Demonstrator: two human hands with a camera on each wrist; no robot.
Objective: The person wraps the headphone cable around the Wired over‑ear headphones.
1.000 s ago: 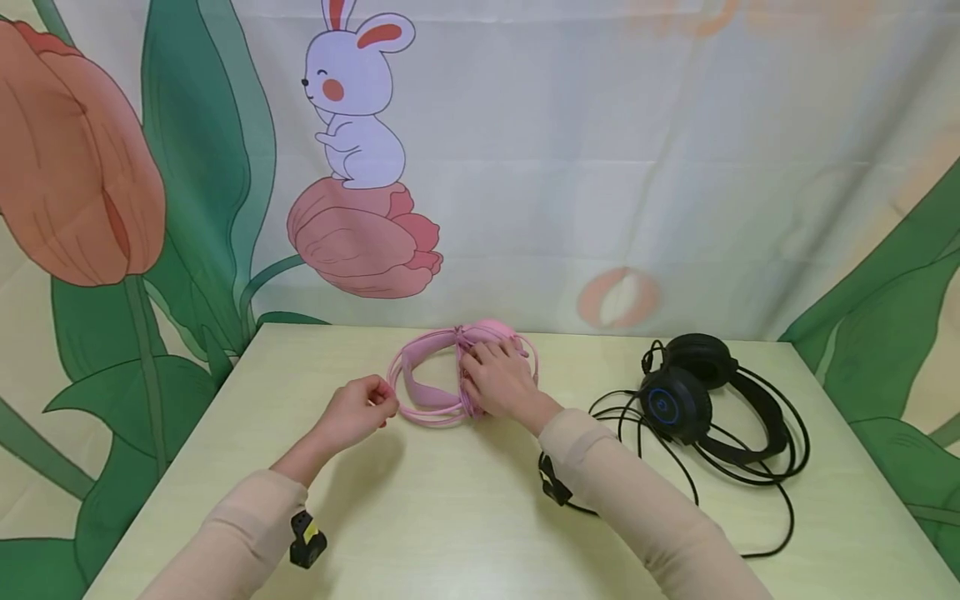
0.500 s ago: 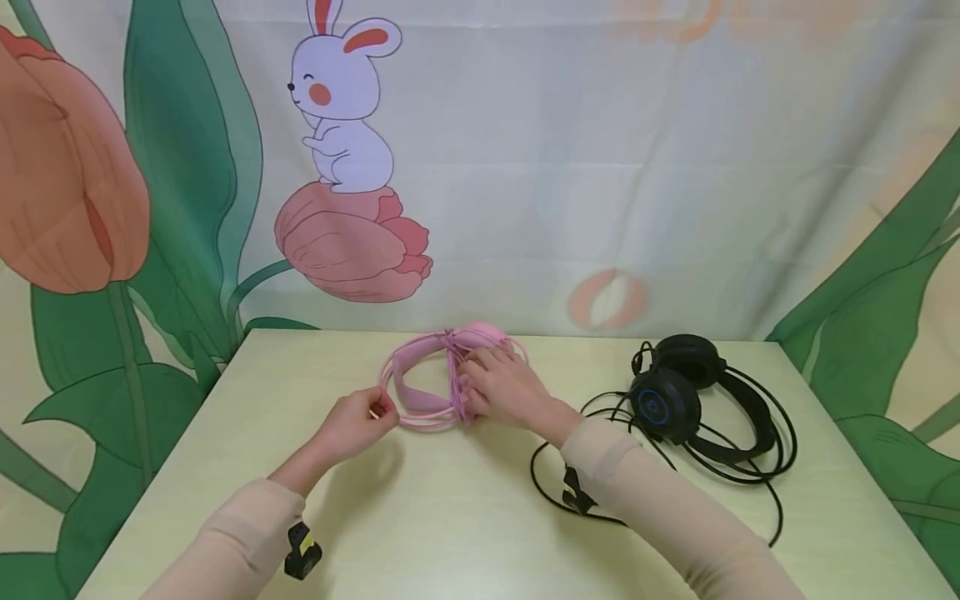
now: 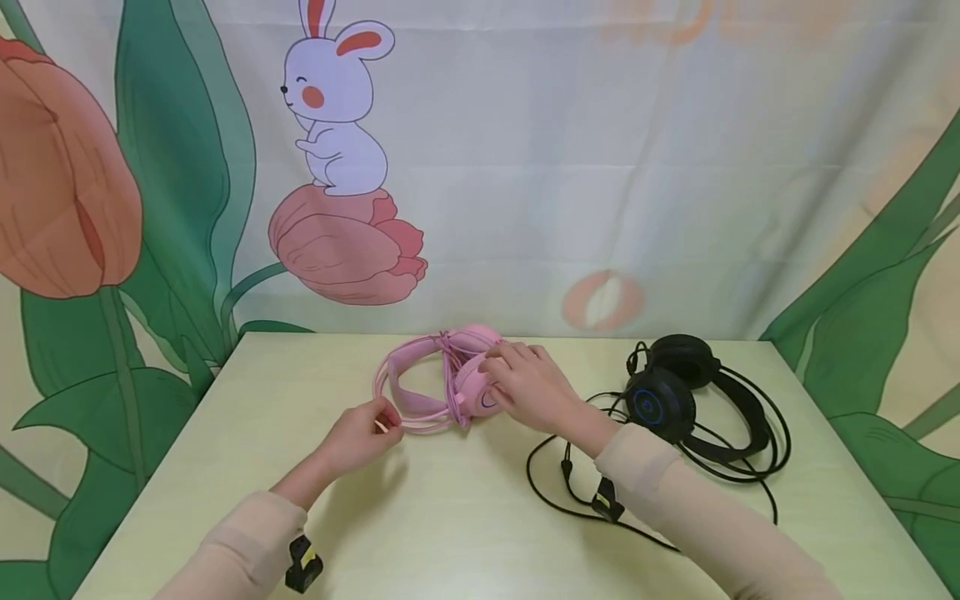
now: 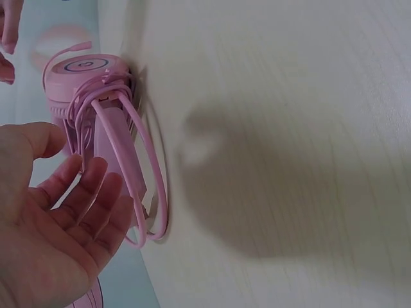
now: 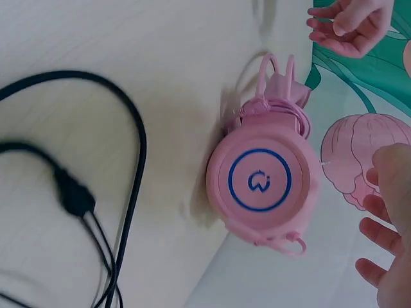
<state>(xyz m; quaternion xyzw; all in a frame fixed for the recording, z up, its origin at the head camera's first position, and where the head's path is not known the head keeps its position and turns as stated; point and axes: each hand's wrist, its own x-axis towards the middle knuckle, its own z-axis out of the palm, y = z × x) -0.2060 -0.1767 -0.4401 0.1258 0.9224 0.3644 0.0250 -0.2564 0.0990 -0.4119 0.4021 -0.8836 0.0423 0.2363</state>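
A pair of pink headphones [image 3: 475,392] lies at the back of the table, its pink cable bundled around the ear cup and headband. In the right wrist view the ear cup [image 5: 260,183] shows a blue ring. My left hand [image 3: 358,437] hovers by the looped cable [image 4: 157,173] at the headband end, fingers loosely bent and thumb apart, gripping nothing. Over the right side of the ear cup is my right hand [image 3: 536,387], fingers relaxed and apart from the cup in the right wrist view [image 5: 392,224].
Black headphones [image 3: 660,404] rest on the right of the table [image 3: 450,525]. Their black cable [image 3: 536,479] trails leftward and forward beneath my right forearm. A printed curtain [image 3: 510,167] hangs behind the back edge.
My right hand has moved right from the bundled cable, uncovering the pink ear cup. The left hand stays beside the cable loop. The head view has shifted slightly.
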